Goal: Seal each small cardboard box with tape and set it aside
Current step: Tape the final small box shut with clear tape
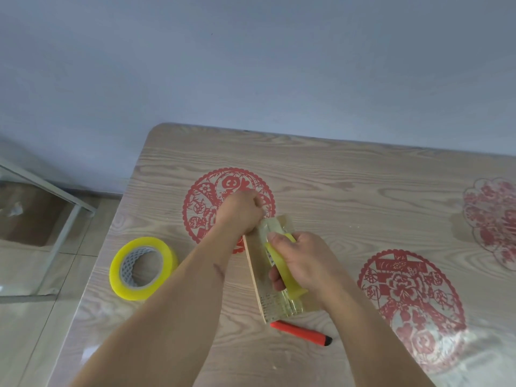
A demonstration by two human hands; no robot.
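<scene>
Here, the right hand [301, 263] is curled around a yellow-handled tool [282, 268], apparently a cutter, held over the top of a small cardboard box [272, 300], while the left hand [241, 210], its grip clenched at the box's far end, seems to pinch the clear tape [265, 229] stretched there, though exactly what it grasps is hard to tell. The box lies flat on the wood-grain bench [349, 177], between the two forearms, with glossy tape already running along its length. Judging by this, the sealing is well along; trimming the strip and setting the box aside remain. A yellow tape roll [142, 268] rests to the left, an orange marker-like tool [301, 332] just beside the box's near end.
</scene>
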